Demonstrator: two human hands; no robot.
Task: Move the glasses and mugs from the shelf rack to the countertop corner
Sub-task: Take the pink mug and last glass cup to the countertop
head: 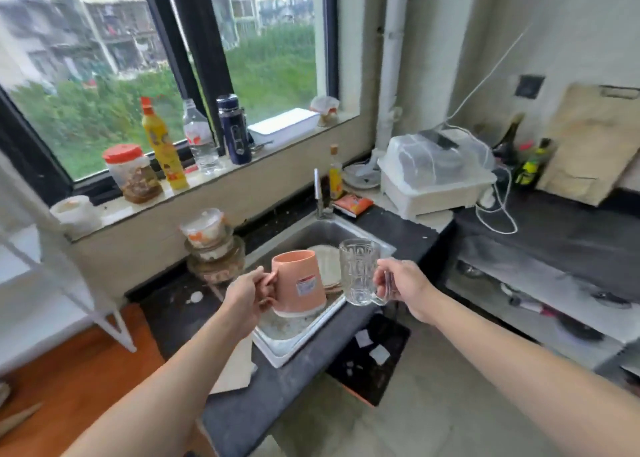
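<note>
From the head view, both your hands are full. Your left hand (246, 292) is curled round the handle of the pink mug (300, 285), and your right hand (404, 283) has its fingers hooked through the handle of the glass mug (359, 271). Both mugs are held roughly upright, mouths up, side by side and just apart, in the air over the sink (294, 349), which has plates (327, 266) lying in it.

The relation that matters is where the corner lies from here. The dark countertop (401, 230) bends ahead and to your right, past the far side of the sink, so the carry runs forward and rightward. Your right hand is the nearer one, and the glass mug would likely land first. The pink mug has to cross over the sink to get there. The free patch looks tight: a white covered dish box (436, 183) sits in that corner, with an orange packet (353, 204) just beside it and a white cable (498, 228) trailing over the counter further right.

The white shelf rack (116, 321) is at your far left, cut off by the frame edge and blurred, so you cannot tell whether more glasses or mugs wait on it. The glass mug's base and your right fingertips are hard to make out through the clear glass.
</note>
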